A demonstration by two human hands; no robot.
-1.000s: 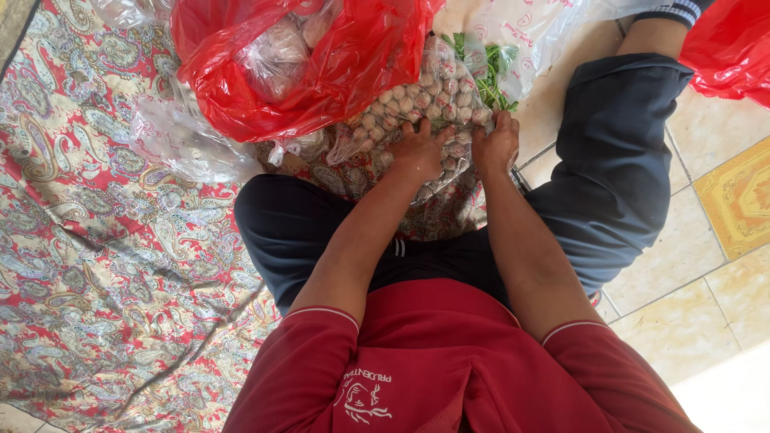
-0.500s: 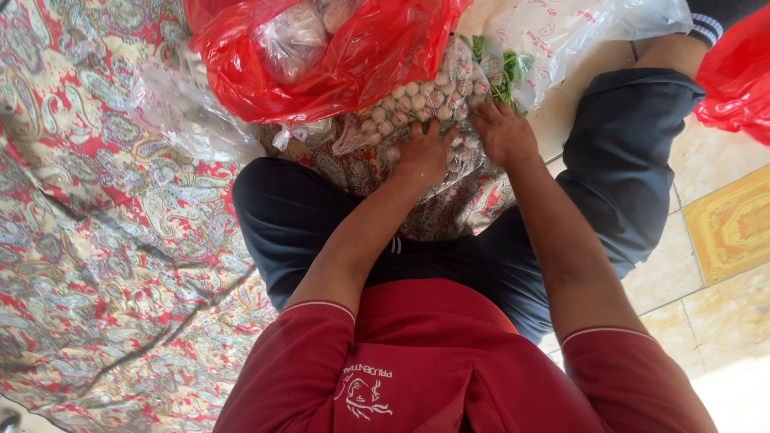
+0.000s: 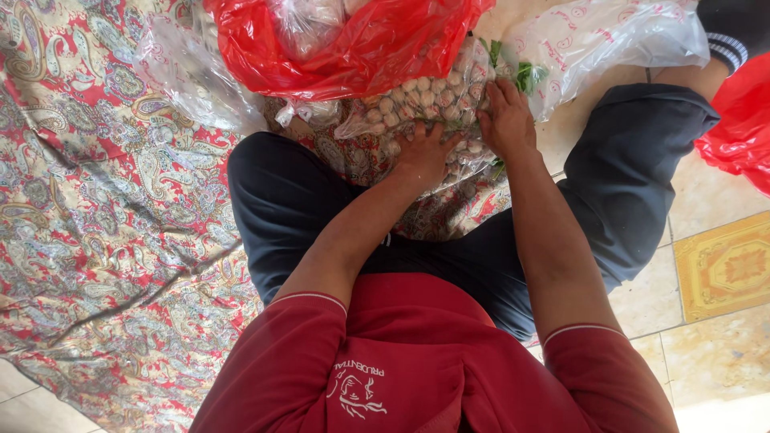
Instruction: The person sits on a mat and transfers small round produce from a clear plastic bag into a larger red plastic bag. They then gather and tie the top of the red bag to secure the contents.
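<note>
A clear plastic bag of small pale bulbs [image 3: 417, 100] is pinned on the patterned cloth [image 3: 96, 224] between the knees by the left hand [image 3: 421, 156], fingers curled onto it, and the flat right hand [image 3: 505, 120]. A red bag [image 3: 361, 44] lies just above.

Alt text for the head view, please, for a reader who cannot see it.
Seated person's left hand and right hand press on a clear bag of small pale round pieces, beneath a red plastic bag, beside a paisley cloth on tiled floor.
</note>
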